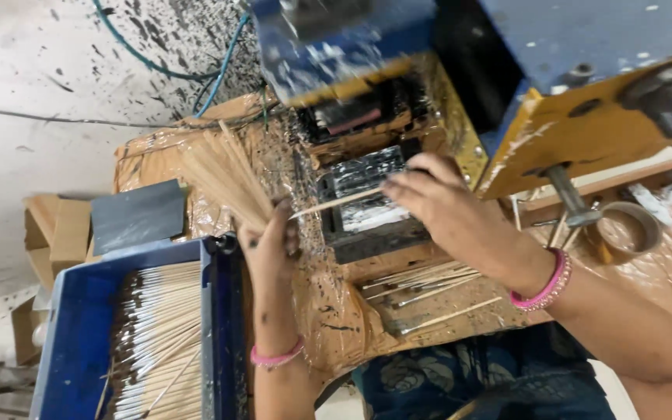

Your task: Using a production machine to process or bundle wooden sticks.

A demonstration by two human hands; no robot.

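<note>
Fingers of left hand (pixel 267 243) grip stick bundle (pixel 223 175); right hand (pixel 437 206) pinches single stick (pixel 336 202).

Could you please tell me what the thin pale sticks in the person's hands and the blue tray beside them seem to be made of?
Thin pale sticks: probably bamboo or wood, matte, uncoated tan with a fibrous look. Blue tray: likely painted sheet metal, judging by its thin, straight walls and scuffed, stained blue coat; plastic cannot be ruled out.
</note>
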